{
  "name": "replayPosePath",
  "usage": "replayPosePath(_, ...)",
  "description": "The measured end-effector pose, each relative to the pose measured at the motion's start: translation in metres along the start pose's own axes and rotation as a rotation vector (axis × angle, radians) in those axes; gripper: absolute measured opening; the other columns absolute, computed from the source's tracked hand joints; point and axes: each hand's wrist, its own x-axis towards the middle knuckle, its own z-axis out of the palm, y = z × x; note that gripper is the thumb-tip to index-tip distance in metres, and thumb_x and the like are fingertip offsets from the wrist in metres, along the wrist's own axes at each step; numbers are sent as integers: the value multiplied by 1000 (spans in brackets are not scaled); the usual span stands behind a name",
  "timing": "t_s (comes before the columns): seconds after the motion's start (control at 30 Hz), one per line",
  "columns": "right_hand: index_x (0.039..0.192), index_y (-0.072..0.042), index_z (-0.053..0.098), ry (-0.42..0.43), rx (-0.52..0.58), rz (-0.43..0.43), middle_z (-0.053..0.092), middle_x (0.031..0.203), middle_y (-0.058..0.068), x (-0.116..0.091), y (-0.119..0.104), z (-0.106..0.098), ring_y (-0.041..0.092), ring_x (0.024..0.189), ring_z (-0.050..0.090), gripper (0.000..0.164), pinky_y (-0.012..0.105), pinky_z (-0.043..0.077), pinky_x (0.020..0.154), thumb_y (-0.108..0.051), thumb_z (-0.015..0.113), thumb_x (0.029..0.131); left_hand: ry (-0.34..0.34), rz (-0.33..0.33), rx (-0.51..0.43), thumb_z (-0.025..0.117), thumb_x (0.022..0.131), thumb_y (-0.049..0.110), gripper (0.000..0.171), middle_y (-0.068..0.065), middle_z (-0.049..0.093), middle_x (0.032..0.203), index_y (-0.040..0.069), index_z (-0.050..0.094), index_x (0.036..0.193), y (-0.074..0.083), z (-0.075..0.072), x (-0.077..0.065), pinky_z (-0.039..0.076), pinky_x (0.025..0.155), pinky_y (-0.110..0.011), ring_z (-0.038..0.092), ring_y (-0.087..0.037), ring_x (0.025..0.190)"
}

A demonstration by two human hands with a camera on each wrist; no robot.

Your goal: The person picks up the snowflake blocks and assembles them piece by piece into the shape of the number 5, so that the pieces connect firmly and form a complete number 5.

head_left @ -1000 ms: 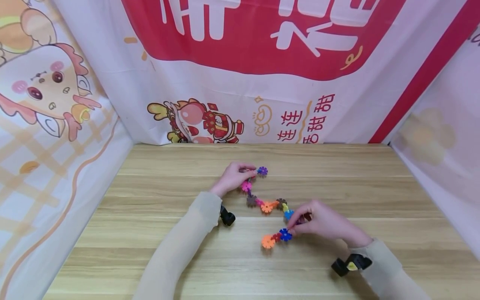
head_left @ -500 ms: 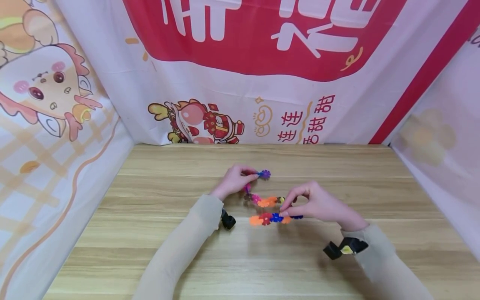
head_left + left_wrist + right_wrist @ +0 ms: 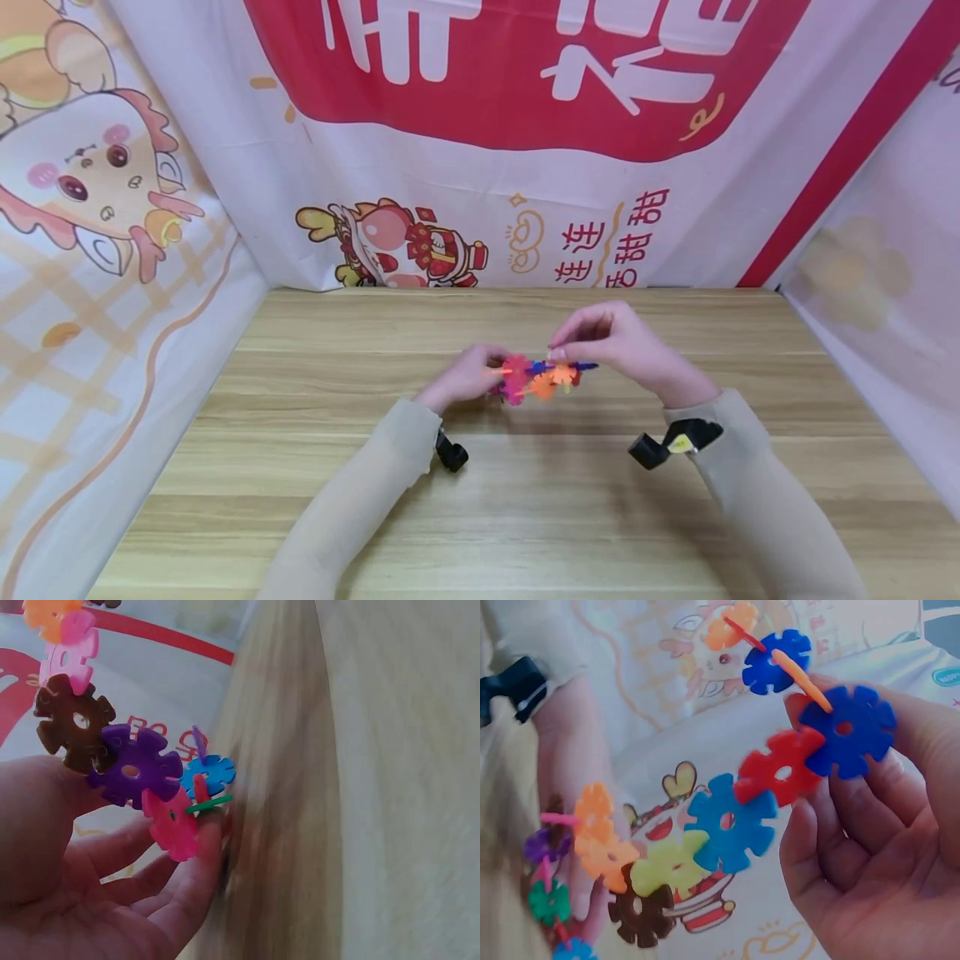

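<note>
A chain of slotted plastic snowflake discs in many colours runs between both hands, lifted above the table. My left hand pinches it near one end; in the left wrist view, fingertips meet the chain by a green disc and a pink disc, with a purple disc in front of the thumb. My right hand grips the other part from above, around a red disc and a dark blue disc. An orange disc ends that side. Exact fingertip contact is partly hidden.
The wood-grain table ends at a white printed cloth standing along its back. More cloth walls rise on the left and right. A black wrist camera sits at the left cuff, another camera at the right.
My right hand has lifted and moved away from the body, bringing its part of the chain up beside the left hand's part. The left hand has shifted slightly nearer the body.
</note>
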Motion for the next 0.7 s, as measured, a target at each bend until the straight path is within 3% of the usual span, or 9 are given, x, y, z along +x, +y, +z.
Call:
replayPosePath(0.13,103,4,72,33,50,71,73,93,14,9,-6,-1,21,80,68,18,32,58,71,-7,78,90,-58,-43,-59,62,102,30,27,-9,68,82,8,73,114,2,1,-6,48,58,-31,55,-20,62)
replayPosePath(0.2,104,5,71,32,81,95,73,94,13,13,-8,-1,21,82,68,20,33,57,74,-8,77,91,-78,-63,-32,62,102,38,31,-3,69,86,13,73,117,4,1,-9,49,65,-32,57,-17,68)
replayPosePath(0.37,99,-3,73,3,188,92,71,96,10,21,-11,-2,21,86,68,4,34,56,80,-4,72,94,-138,-24,28,59,105,33,33,2,69,106,12,70,127,8,0,-11,50,85,-36,60,-15,90)
replayPosePath(0.6,99,-6,74,-47,333,77,68,97,6,24,-11,-3,18,85,62,13,30,52,76,1,63,98,-237,-48,-4,53,107,23,32,-2,69,110,7,67,131,14,-6,-15,50,93,-36,62,-15,97)
replayPosePath(0.7,99,-7,74,-49,373,81,68,97,5,25,-10,-1,18,85,62,16,30,52,76,3,61,98,-242,-57,-14,52,108,25,32,-3,69,108,7,67,131,13,-8,-15,51,92,-38,62,-17,95)
